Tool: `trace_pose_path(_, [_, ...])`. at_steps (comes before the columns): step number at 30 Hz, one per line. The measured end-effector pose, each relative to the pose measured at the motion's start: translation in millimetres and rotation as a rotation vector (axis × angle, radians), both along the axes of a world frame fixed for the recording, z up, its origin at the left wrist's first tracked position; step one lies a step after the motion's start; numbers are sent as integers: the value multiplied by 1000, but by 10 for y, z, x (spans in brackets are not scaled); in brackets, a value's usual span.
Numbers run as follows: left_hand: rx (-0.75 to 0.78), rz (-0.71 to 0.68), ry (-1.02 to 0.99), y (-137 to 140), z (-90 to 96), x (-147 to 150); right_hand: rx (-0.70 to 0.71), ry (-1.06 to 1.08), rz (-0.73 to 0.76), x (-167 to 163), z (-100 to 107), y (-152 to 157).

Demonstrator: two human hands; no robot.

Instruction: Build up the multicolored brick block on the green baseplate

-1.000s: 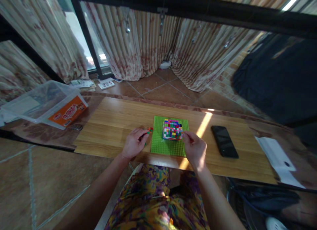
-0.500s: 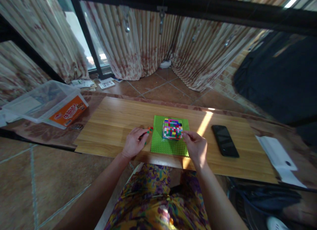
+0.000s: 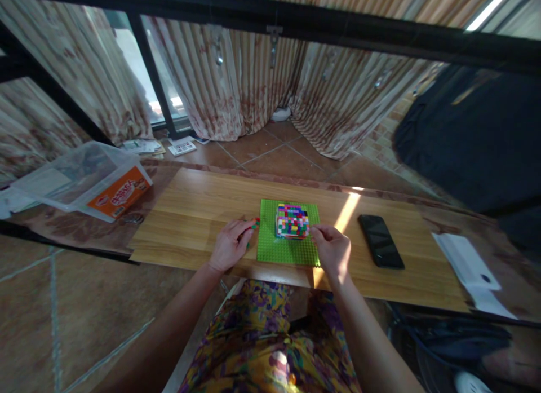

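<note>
A green studded baseplate (image 3: 267, 249) lies on the wooden board, and a block built of many small multicoloured toy bricks (image 3: 292, 220) stands on it. My left hand (image 3: 230, 245) rests left of the plate, its fingers closed around a few small red and green toy bricks (image 3: 256, 223) that poke out at the fingertips. On the other side, my right hand (image 3: 333, 250) is pinched at the right side of the block, over the plate's edge. Whatever sits between those right fingertips is too small to make out.
A black phone (image 3: 381, 241) lies on the wooden board (image 3: 186, 212) to the right. Beyond it is a white box-like object (image 3: 467, 260). At the left stands a clear plastic bin (image 3: 80, 179) with an orange label. Curtains (image 3: 249, 83) hang behind.
The view has shifted slightly. Both hands keep nearly the same places beside the plate, and the brick block looks unchanged.
</note>
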State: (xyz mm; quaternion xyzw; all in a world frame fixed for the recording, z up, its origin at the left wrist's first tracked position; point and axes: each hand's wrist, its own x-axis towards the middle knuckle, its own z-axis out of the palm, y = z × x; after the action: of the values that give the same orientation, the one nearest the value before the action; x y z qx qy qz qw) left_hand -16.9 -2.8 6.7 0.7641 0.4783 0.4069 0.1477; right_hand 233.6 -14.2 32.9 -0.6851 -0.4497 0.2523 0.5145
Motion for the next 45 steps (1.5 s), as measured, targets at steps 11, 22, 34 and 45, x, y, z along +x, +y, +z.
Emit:
trace_pose_path(11, [-49,-51,-89,-247,44,174,147,-373,474,-609,235,-299])
trace_pose_path(22, [-102,-105,-35,-351,360,355,171,-231,527,-589,169,-410])
trace_pose_path(34, [-331,-17,-128,-582,308,732,200,-352,357,-383,-23,-646])
trace_pose_path(45, [-311,-81,-174,-526,117,739,194,-531,159,19,-44,-286])
